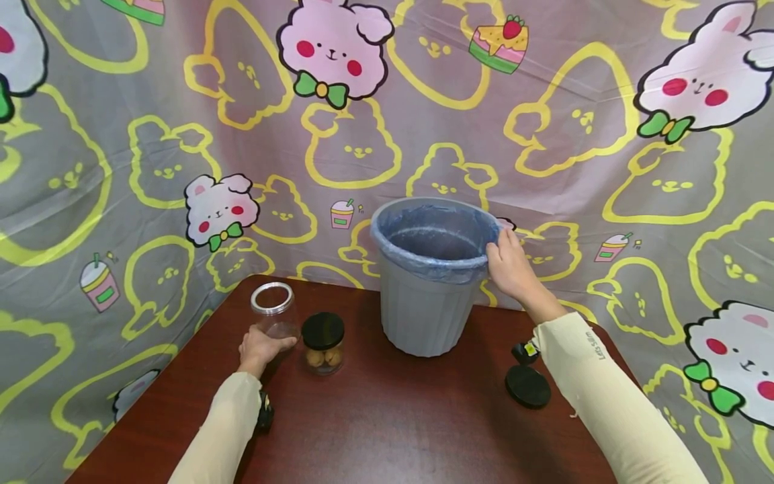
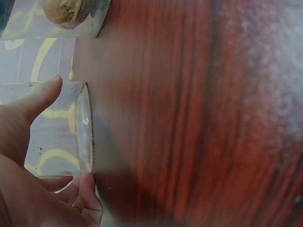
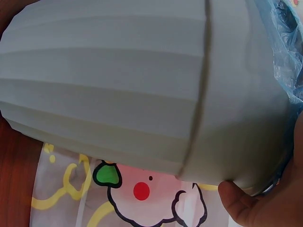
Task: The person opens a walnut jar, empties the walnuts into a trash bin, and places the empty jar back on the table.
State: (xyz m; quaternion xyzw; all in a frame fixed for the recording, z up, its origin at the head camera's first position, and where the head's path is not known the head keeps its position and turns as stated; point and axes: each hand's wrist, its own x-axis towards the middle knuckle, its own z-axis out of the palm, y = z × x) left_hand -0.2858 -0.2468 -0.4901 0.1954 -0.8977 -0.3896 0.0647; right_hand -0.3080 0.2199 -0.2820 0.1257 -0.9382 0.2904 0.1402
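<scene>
In the head view my left hand holds a clear, lidless jar low on its side. The left wrist view shows the thumb and fingers curled round this jar near its base, at the tabletop. Nothing is visible inside it. Close to its right stands a second clear jar with a black lid, holding walnuts. At the back, my right hand grips the right rim of a grey trash bin. A blue plastic bag lines the bin and folds over its rim. The bin's bottom inside is hidden.
A loose black lid lies on the dark red-brown table beneath my right forearm. Patterned curtain cloth hangs behind the table and along its sides. Each wrist wears a small black camera.
</scene>
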